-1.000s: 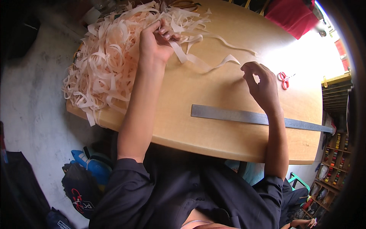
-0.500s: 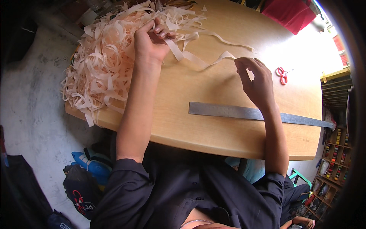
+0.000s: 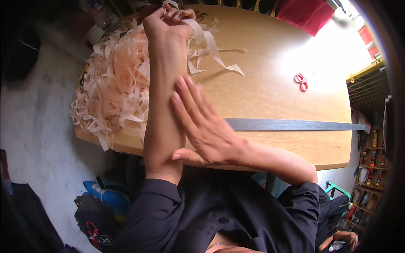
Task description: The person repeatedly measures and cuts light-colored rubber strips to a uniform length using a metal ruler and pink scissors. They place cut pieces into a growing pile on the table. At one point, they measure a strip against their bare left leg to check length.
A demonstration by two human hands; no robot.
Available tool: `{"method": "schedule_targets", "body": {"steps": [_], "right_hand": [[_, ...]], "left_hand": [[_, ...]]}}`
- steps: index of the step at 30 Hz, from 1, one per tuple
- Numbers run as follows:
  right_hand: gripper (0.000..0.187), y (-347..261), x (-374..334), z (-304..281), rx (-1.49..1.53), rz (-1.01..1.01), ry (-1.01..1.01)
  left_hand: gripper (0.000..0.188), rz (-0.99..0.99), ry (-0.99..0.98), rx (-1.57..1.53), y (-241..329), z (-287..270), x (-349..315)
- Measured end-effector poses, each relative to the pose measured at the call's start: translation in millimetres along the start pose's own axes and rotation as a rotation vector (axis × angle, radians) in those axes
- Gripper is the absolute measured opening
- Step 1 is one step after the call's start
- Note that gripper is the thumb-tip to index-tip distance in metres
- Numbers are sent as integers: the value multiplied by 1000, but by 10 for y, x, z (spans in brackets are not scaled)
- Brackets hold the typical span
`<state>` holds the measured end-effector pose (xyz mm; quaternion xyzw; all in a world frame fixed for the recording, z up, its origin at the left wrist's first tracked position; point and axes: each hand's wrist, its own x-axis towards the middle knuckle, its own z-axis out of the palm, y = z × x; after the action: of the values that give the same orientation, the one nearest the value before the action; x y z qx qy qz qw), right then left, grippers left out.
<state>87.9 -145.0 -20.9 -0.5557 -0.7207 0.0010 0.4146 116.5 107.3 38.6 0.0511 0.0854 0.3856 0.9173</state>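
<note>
My left hand [image 3: 168, 26] is raised at the far side of the table with its fingers curled around a pale peach fabric strip [image 3: 211, 44]. The strip loops above the fingers, and its loose end hangs down to the right over the tabletop. Under and left of that arm lies a large tangled pile of similar strips [image 3: 120, 76]. My right hand [image 3: 209, 126] is flat, thumb spread, with nothing in it. It reaches across to my left forearm, its fingertips at or just over the skin; whether they touch I cannot tell.
A long metal ruler [image 3: 291, 125] lies along the near part of the wooden table [image 3: 261, 92]. Red-handled scissors [image 3: 302, 83] rest farther right. A red bag [image 3: 304, 16] is at the back edge. Another person's hand [image 3: 346, 239] shows at lower right, below a compartment shelf [image 3: 371, 187].
My right hand has let go of the strip's end and swung left and nearer, over to my left forearm. My left hand has moved slightly farther away, still holding the strip.
</note>
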Motion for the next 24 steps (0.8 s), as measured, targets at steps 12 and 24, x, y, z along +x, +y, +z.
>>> {"method": "schedule_targets", "body": {"steps": [12, 24], "right_hand": [[60, 467, -327, -828, -373, 241, 289], [35, 415, 182, -1259, 723, 588, -158]], "left_hand": [[21, 40, -683, 1466, 36, 380, -1156], [16, 23, -670, 1971, 582, 359, -1320]]}}
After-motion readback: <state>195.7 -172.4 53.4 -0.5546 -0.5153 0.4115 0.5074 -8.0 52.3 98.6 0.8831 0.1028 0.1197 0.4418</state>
